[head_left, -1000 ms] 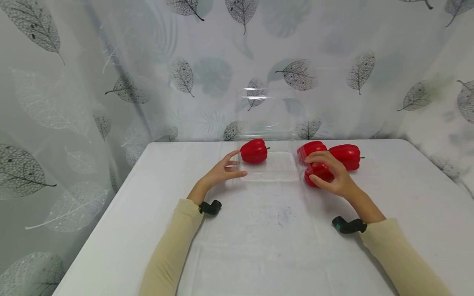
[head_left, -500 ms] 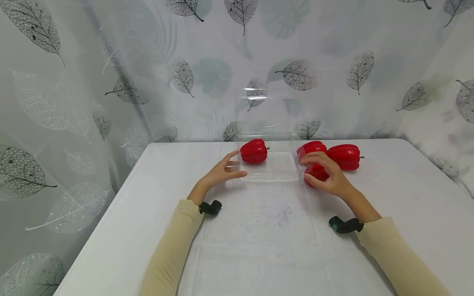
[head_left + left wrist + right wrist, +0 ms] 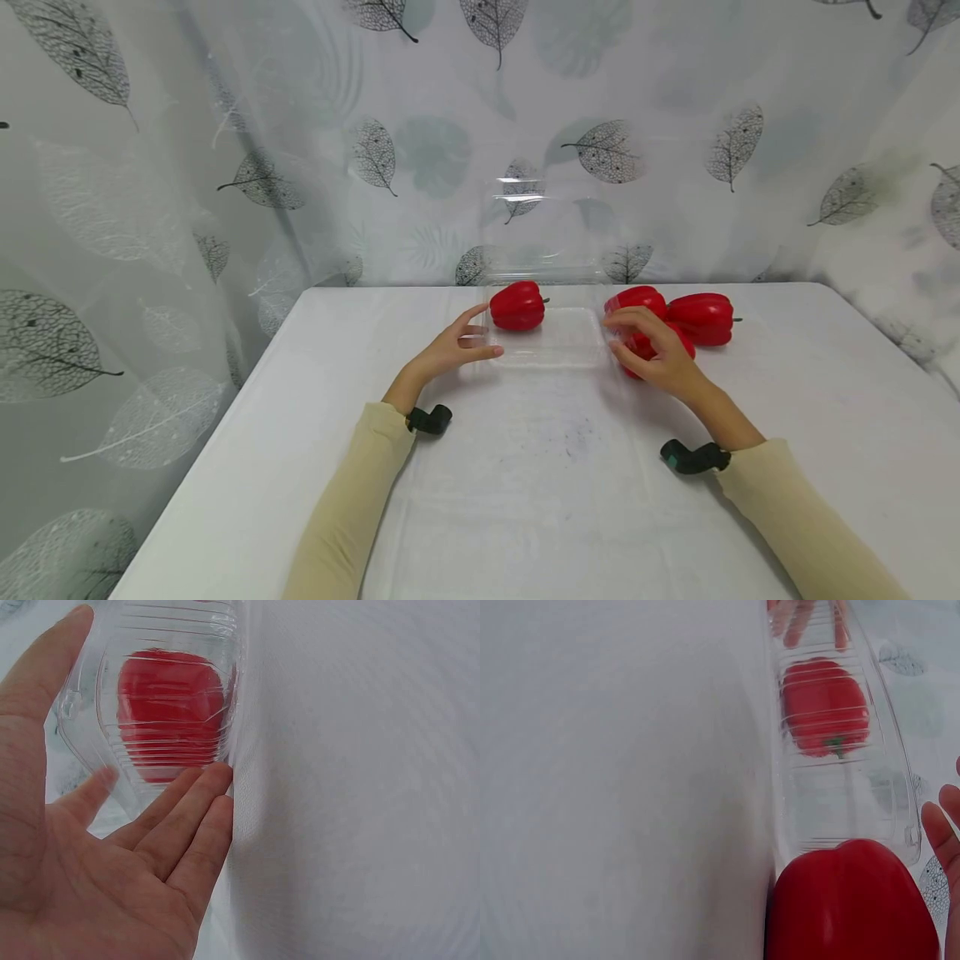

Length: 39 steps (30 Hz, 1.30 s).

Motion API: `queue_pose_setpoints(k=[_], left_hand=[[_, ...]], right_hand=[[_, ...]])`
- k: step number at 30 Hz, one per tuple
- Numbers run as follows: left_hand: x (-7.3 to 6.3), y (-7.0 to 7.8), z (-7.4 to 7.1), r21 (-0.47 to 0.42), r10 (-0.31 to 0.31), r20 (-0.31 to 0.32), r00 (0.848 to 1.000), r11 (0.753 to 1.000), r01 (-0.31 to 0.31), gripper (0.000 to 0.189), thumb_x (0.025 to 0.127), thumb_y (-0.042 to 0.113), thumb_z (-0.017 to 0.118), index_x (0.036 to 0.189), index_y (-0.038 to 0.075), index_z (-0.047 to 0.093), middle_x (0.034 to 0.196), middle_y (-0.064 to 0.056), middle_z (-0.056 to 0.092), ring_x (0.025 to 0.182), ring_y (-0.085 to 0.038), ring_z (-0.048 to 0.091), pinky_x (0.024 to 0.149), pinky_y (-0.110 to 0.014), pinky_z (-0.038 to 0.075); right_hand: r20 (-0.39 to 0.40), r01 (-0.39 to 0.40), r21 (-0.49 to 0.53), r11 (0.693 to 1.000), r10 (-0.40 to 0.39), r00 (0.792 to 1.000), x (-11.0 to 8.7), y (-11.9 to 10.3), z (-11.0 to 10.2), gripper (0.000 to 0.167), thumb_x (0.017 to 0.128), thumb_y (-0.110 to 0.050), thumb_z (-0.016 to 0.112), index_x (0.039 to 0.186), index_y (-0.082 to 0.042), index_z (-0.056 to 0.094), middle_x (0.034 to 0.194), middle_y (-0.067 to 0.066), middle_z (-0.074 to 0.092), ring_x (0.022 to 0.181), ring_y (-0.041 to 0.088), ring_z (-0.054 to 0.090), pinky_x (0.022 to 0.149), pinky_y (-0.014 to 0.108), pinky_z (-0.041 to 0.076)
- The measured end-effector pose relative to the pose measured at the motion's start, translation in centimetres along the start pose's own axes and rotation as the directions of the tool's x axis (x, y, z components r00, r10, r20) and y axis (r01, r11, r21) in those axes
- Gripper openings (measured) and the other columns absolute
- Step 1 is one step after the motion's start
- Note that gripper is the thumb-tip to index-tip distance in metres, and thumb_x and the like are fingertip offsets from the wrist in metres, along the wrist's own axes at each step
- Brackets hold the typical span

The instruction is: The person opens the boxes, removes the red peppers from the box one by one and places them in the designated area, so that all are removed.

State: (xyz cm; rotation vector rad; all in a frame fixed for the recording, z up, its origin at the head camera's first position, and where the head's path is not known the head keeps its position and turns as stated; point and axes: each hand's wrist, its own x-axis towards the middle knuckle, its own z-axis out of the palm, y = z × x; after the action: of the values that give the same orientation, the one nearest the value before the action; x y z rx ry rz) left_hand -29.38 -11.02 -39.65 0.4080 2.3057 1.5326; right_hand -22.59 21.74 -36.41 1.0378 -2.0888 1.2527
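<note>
An open clear plastic clamshell box (image 3: 573,332) stands near the table's far edge, one red bell pepper (image 3: 517,306) lying in its left half. My left hand (image 3: 446,348) is at the box's left end, fingers spread; in the left wrist view the fingers (image 3: 187,817) touch its ridged wall. At the right end, my right hand (image 3: 663,354) has thumb and fingers apart, holding nothing. It partly covers a bell pepper (image 3: 684,340) on the table; in the right wrist view that nearest pepper (image 3: 855,907) sits outside the box, against or close to its end wall.
Two more red bell peppers, one behind the right hand (image 3: 639,297) and one farther right (image 3: 701,318), lie beside the box. Its raised clear lid (image 3: 555,237) stands before a leaf-patterned curtain (image 3: 427,158). A white cloth (image 3: 525,500) covers the table.
My right hand has shifted left, off the front pepper and toward the box's right end, uncovering more of that pepper. The left hand and the pepper in the box keep their places.
</note>
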Motion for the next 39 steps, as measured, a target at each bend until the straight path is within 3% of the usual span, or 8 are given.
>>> queue_pose_setpoints(k=[4,12,17,24,30,35,39], left_hand=[[0.0,-0.1,0.0,-0.002,-0.003,0.001,1.0,1.0,0.003,0.085,0.087,0.032,0.074,0.154,0.038,0.021,0.151,-0.012,0.039,0.134,-0.03,0.045,0.107,-0.056,0.037],[0.0,0.0,0.1,0.006,-0.008,-0.006,1.0,1.0,0.008,0.086,0.086,0.034,0.075,0.153,0.038,0.022,0.15,-0.011,0.04,0.133,-0.028,0.047,0.106,-0.054,0.039],[0.2,0.0,0.2,0.002,-0.01,-0.007,1.0,1.0,0.01,0.085,0.086,0.033,0.075,0.153,0.038,0.023,0.149,-0.01,0.041,0.133,-0.028,0.047,0.106,-0.054,0.04],[0.4,-0.1,0.2,0.0,-0.008,-0.007,1.0,1.0,0.008,0.086,0.085,0.033,0.075,0.153,0.038,0.022,0.149,-0.01,0.041,0.133,-0.028,0.047,0.106,-0.055,0.039],[0.3,-0.1,0.1,-0.003,-0.006,-0.015,1.0,1.0,0.006,0.084,0.086,0.032,0.075,0.153,0.038,0.023,0.148,-0.01,0.041,0.132,-0.028,0.048,0.106,-0.054,0.04],[0.3,-0.1,0.1,0.0,-0.012,-0.017,1.0,1.0,0.012,0.085,0.086,0.033,0.075,0.152,0.039,0.024,0.148,-0.01,0.042,0.133,-0.028,0.047,0.106,-0.054,0.04],[0.3,-0.2,0.0,0.001,-0.015,-0.016,1.0,1.0,0.015,0.086,0.085,0.034,0.076,0.153,0.039,0.023,0.149,-0.01,0.041,0.133,-0.028,0.047,0.106,-0.055,0.039]], right_hand=[[0.015,-0.014,-0.007,1.0,0.014,1.0,0.1,0.0,0.2,0.044,0.066,0.024,0.067,0.108,0.014,0.058,0.111,0.019,0.06,0.103,0.001,0.054,0.079,0.013,0.051],[0.052,-0.075,-0.012,0.997,0.076,0.996,0.1,0.9,0.8,0.043,0.071,0.024,0.065,0.112,0.012,0.058,0.107,0.027,0.057,0.084,0.01,0.056,0.07,0.012,0.05],[0.077,-0.18,0.005,0.984,0.179,0.981,-0.3,2.8,1.1,0.041,0.08,0.017,0.065,0.119,0.005,0.058,0.114,0.02,0.058,0.087,0.008,0.055,0.071,0.013,0.05],[0.124,-0.225,0.027,0.974,0.22,0.968,-0.1,3.5,1.6,0.039,0.084,0.012,0.065,0.121,0.003,0.058,0.117,0.02,0.059,0.096,0.005,0.055,0.079,0.014,0.05],[0.12,-0.169,0.087,0.982,0.158,0.98,0.5,3.3,2.4,0.042,0.08,0.02,0.063,0.119,0.006,0.059,0.115,0.023,0.059,0.101,-0.002,0.052,0.083,0.012,0.048],[0.132,-0.122,0.097,0.988,0.109,0.985,1.5,1.8,3.0,0.04,0.077,0.023,0.063,0.115,0.011,0.059,0.112,0.028,0.059,0.102,-0.005,0.051,0.082,0.013,0.049],[0.146,-0.124,0.078,0.989,0.112,0.983,2.2,0.9,3.4,0.037,0.078,0.021,0.064,0.114,0.013,0.058,0.111,0.03,0.059,0.1,0.009,0.056,0.081,0.015,0.05]])
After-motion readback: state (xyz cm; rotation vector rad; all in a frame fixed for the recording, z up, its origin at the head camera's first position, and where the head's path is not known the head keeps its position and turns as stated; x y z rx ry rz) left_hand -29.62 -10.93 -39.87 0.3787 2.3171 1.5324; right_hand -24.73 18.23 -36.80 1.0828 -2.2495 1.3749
